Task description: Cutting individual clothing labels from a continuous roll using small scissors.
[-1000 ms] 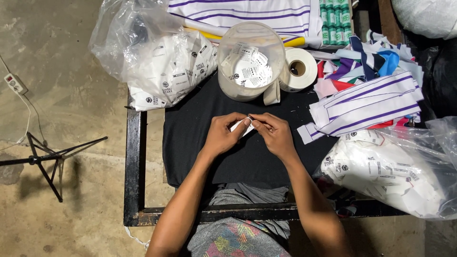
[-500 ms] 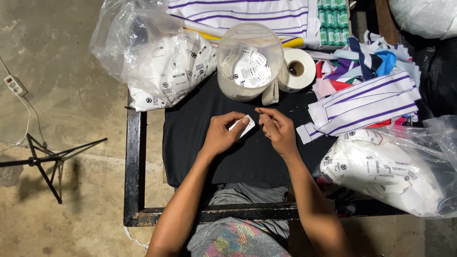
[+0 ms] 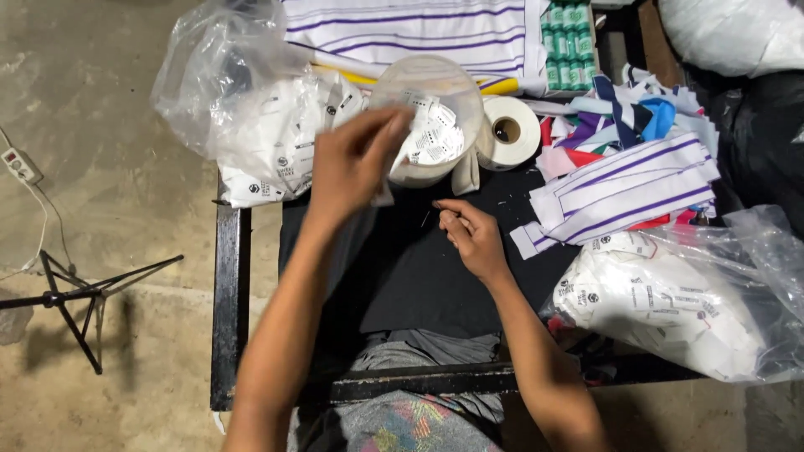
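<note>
We see a black-framed table [image 3: 228, 276] draped with a black cloth [image 3: 419, 276], its far side crowded and its right end cut off by the frame. Two clear plastic bags of white printed labels sit on it: one at the upper left [image 3: 251, 125], one at the lower right [image 3: 670, 310], the latter partly cut off. A folded white cloth with purple stripes [image 3: 419, 29] lies along the top edge, and a second striped piece [image 3: 620, 197] rests over a heap of coloured fabric scraps [image 3: 620, 125]. One round clear tub [image 3: 431, 117] holds small white tags, too many and too blurred for us to count; beside it stands one roll of white tape [image 3: 509, 131]. The left hand [image 3: 352, 163] is raised in front of the tub, motion-blurred, fingers drawn together, though we cannot tell whether they hold anything. The right hand [image 3: 473, 234] rests on the cloth, fingertips pinching a thin dark pin-like thing [image 3: 434, 206], hard to make out.
</note>
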